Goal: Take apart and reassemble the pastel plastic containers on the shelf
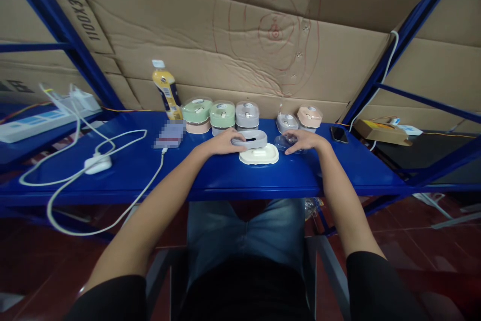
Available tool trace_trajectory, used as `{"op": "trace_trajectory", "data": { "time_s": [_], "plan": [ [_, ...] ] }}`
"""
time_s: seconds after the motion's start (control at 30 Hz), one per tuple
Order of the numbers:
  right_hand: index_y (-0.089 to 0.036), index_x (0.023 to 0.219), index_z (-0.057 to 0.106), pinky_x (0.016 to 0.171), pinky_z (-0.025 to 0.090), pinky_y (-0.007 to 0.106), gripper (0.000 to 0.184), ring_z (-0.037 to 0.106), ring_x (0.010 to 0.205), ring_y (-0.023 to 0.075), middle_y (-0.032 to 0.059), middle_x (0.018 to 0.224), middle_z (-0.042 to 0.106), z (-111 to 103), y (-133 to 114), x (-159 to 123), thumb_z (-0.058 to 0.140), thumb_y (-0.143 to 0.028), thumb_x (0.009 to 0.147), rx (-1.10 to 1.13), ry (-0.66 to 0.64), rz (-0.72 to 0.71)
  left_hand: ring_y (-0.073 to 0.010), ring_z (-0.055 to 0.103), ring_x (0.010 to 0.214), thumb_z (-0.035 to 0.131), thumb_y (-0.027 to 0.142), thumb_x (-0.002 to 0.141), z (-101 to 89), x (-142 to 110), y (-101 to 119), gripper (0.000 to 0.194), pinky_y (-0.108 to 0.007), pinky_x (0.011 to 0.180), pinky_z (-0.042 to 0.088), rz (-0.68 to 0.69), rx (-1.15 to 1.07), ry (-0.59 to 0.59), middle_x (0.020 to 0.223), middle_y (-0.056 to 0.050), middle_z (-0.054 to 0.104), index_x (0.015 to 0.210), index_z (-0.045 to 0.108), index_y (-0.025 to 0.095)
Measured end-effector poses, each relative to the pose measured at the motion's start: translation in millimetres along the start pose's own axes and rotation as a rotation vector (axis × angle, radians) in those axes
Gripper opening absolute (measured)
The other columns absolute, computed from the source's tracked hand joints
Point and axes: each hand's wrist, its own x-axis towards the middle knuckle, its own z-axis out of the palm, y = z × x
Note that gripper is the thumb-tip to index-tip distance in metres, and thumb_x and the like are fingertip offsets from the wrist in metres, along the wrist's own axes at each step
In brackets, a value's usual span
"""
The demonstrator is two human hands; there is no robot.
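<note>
My left hand [227, 142] grips the left end of a grey oval tray-like piece [260, 138] with a dark slot in its middle. Just below and partly behind that piece, a cream-white oval part [259, 156] with a raised centre rests on the blue table. To the right, my right hand [307, 139] has its thumb and fingers around a clear plastic cover [280, 144] low over the tabletop. Whether the cover touches the table, I cannot tell.
Behind my hands stand several lidded boxes: green [222, 113], grey [247, 113] and peach [309, 114]. A yellow drink bottle [167, 91], a white charger [97, 164] with looping cable, and a phone [339, 134] lie around the blue table [210, 176]. Cardboard [169, 20] backs it.
</note>
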Motion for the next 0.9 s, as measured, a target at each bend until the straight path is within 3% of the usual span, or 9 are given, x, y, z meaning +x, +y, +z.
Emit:
{"op": "trace_trajectory", "data": {
  "time_s": [0.13, 0.23, 0.37, 0.47, 0.67, 0.9],
  "plan": [
    [-0.024, 0.142, 0.075, 0.108, 0.062, 0.050, 0.090, 0.077, 0.119, 0.0358, 0.0117, 0.131, 0.081, -0.6, -2.3, -2.2, 0.101, -0.055, 0.061, -0.004, 0.039, 0.006, -0.0349, 0.070, 0.122, 0.082, 0.060, 0.081, -0.6, -0.7, 4.0, 0.047, -0.053, 0.113, 0.053, 0.058, -0.005, 0.014, 0.122, -0.010, 0.079, 0.112, 0.084, 0.025],
    [-0.021, 0.148, 0.071, 0.112, 0.059, 0.057, 0.091, 0.076, 0.122, 0.0380, 0.0154, 0.134, 0.079, -2.0, -8.3, -5.8, 0.097, -0.059, 0.068, 0.043, 0.180, -0.012, -0.0345, 0.070, 0.129, 0.082, 0.060, 0.083, -0.4, -2.8, 16.6, 0.055, -0.054, 0.120, 0.050, 0.110, -0.068, 0.032, 0.134, -0.011, 0.078, 0.124, 0.080, 0.024],
    [-0.023, 0.153, 0.068, 0.122, 0.051, 0.056, 0.092, 0.068, 0.137, 0.0369, 0.0152, 0.149, 0.073, 3.0, -27.8, -7.9, 0.092, -0.065, 0.075, 0.161, 0.338, -0.292, -0.0382, 0.062, 0.146, 0.090, 0.057, 0.079, 5.0, -5.5, 34.1, 0.086, -0.056, 0.128, 0.045, 0.138, -0.126, 0.044, 0.160, -0.016, 0.065, 0.152, 0.063, 0.021],
    [-0.026, 0.153, 0.068, 0.122, 0.051, 0.054, 0.089, 0.068, 0.136, 0.0346, 0.0127, 0.150, 0.072, 14.8, -49.4, -6.0, 0.092, -0.064, 0.076, 0.162, 0.254, -0.466, -0.0419, 0.061, 0.148, 0.094, 0.054, 0.074, 14.2, -4.8, 36.5, 0.100, -0.059, 0.127, 0.047, 0.137, -0.145, 0.025, 0.163, -0.020, 0.061, 0.159, 0.054, 0.018],
    [-0.030, 0.153, 0.070, 0.120, 0.052, 0.053, 0.083, 0.069, 0.135, 0.0345, 0.0109, 0.146, 0.073, 40.3, -79.4, 0.3, 0.093, -0.059, 0.078, 0.052, 0.157, -0.597, -0.0449, 0.059, 0.150, 0.096, 0.054, 0.071, 28.9, -2.1, 34.7, 0.111, -0.061, 0.126, 0.047, 0.168, -0.184, 0.041, 0.164, -0.021, 0.059, 0.164, 0.045, 0.020],
    [-0.029, 0.151, 0.071, 0.120, 0.052, 0.054, 0.078, 0.069, 0.133, 0.0336, 0.0117, 0.144, 0.073, 47.8, -79.2, 4.0, 0.090, -0.059, 0.082, 0.026, 0.122, -0.586, -0.0489, 0.056, 0.153, 0.098, 0.058, 0.067, 32.3, -2.4, 41.0, 0.122, -0.063, 0.126, 0.047, 0.176, -0.135, -0.003, 0.169, -0.024, 0.054, 0.168, 0.040, 0.019]
  ]
}}
